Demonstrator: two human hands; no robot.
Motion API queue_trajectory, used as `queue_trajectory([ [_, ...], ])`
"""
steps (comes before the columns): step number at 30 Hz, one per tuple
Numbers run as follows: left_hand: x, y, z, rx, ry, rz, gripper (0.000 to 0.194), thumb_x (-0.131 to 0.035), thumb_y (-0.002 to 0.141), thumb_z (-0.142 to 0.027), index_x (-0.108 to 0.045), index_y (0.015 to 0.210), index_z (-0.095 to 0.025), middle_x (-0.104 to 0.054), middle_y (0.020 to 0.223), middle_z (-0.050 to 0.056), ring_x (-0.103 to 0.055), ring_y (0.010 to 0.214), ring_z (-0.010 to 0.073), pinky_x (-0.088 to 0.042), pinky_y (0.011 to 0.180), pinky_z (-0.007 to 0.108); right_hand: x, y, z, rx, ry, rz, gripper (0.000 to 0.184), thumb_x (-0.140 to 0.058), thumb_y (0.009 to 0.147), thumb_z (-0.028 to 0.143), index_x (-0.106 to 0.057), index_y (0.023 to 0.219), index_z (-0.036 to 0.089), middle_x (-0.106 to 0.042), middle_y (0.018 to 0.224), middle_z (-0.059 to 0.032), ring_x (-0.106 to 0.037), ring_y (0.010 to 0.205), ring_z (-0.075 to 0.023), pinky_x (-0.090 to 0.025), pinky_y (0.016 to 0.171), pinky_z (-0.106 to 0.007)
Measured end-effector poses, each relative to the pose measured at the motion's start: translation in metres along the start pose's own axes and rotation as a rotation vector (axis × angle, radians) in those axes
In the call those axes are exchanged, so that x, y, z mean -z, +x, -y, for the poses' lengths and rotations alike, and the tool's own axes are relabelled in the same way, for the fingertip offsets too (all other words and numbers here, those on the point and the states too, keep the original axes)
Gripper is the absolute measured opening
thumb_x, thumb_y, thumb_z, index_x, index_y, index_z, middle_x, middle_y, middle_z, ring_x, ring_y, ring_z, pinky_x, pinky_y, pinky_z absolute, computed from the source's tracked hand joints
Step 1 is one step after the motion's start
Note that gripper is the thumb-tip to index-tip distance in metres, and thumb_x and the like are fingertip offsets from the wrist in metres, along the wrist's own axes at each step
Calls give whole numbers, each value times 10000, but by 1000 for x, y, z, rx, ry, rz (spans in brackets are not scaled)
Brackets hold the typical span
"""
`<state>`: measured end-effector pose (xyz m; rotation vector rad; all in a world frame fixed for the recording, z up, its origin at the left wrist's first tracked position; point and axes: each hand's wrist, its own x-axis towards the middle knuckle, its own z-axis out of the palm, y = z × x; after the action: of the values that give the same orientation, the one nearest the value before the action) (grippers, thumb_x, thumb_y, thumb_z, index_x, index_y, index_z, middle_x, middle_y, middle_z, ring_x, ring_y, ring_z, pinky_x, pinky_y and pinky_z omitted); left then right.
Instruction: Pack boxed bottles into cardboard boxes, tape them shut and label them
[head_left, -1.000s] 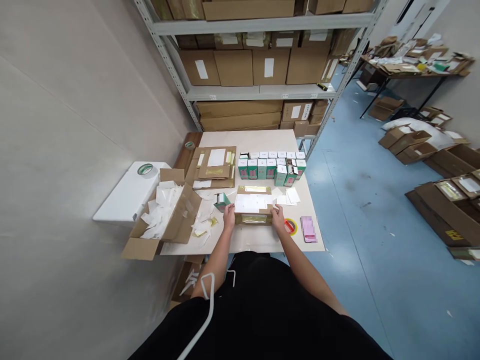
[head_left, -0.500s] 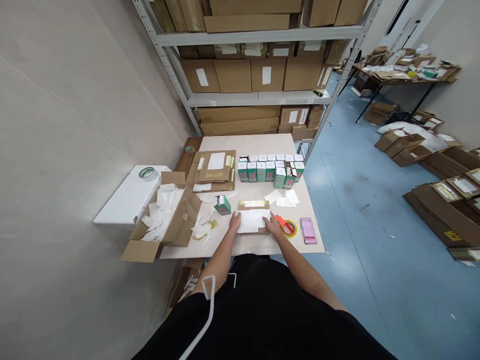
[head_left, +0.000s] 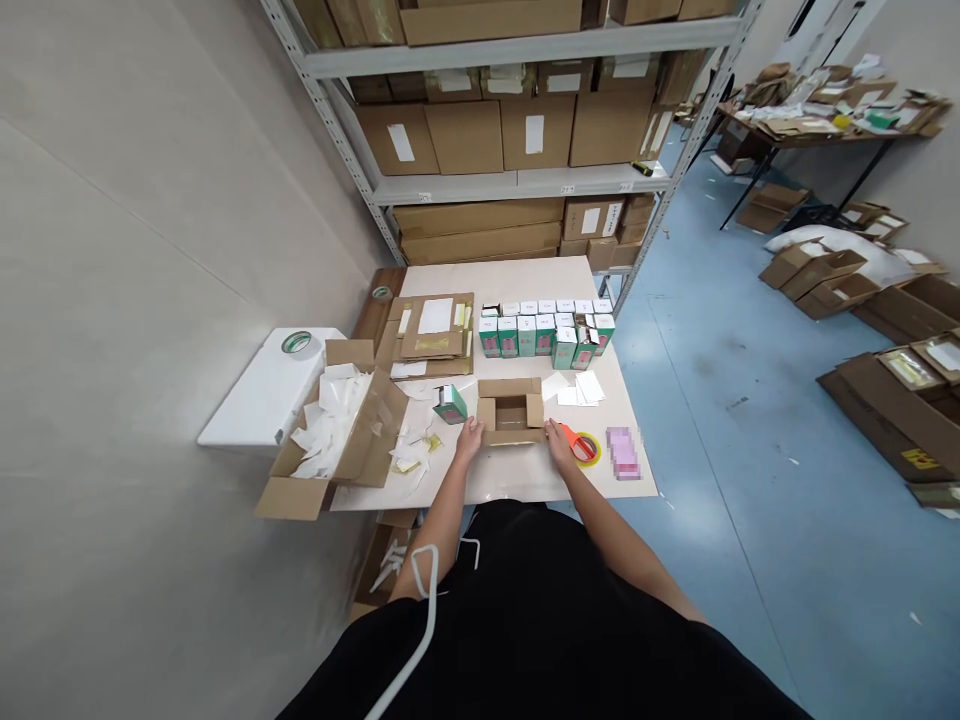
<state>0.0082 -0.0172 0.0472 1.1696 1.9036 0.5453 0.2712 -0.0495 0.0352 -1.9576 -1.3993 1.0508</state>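
A small cardboard box [head_left: 513, 437] stands on the table in front of me. Its flaps are spread at the top and the inside shows bare brown card. My left hand [head_left: 469, 440] grips its left side near the front corner. On the opposite side, my right hand [head_left: 557, 442] has its fingers against the right corner of the box. Just left of the box lies a green and white carton [head_left: 450, 404]. An orange tape dispenser with a yellow roll [head_left: 585, 449] rests beside my right hand.
Several green and white cartons [head_left: 526, 337] stand in rows at the back. Flattened cardboard [head_left: 431, 345] is stacked to their left. White paper slips [head_left: 587, 388] and a pink pack [head_left: 622, 454] lie on the right. An open box of paper scraps [head_left: 375, 430] sits at the left edge.
The box has been turned: its white-labelled face was up, and now its open top with spread flaps faces up. Both hands have stayed at its sides. The view has shifted slightly.
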Motion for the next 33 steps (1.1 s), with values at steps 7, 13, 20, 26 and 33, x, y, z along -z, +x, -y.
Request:
queue_trajectory([
  [7,-6,4,-41,-391,56,1,443,-403,1021,-260,-645,1388,-206,-670,1407,98,-590,1339,255,-431,1169,404,1,16,37,270,44,60,542,-352,1063,430,-499,1547,237,-496,1597,-75,-411,1501,-212,-346,1214,-361],
  [13,-28,13,-57,-424,239,214,453,-577,913,-161,-704,1340,-244,-728,1305,107,-662,1235,310,-468,1128,461,-11,24,49,334,-225,333,470,-378,1061,302,-604,1462,206,-629,1460,-90,-510,1407,-228,-374,1192,-365],
  [20,-35,6,-35,-423,521,371,704,-698,730,-85,-662,1393,-320,-563,1536,64,-553,1356,353,-444,1135,443,-20,9,21,400,-555,354,561,-458,939,99,-608,1457,253,-425,1650,-51,-277,1546,-297,-332,1218,-455],
  [26,-35,1,-35,-407,601,263,701,-705,747,-130,-625,1438,-219,-603,1405,188,-501,1352,397,-432,1108,459,-18,8,22,380,-662,352,659,-375,929,37,-475,1557,211,-390,1668,-93,-176,1590,-331,-349,1180,-495],
  [33,-25,-8,-39,-391,780,337,686,-704,797,-145,-593,1458,-292,-700,1268,102,-518,1301,332,-463,1029,392,-18,10,24,364,-722,373,532,-348,967,82,-564,1435,210,-390,1666,-104,-188,1590,-307,-380,1136,-506],
])
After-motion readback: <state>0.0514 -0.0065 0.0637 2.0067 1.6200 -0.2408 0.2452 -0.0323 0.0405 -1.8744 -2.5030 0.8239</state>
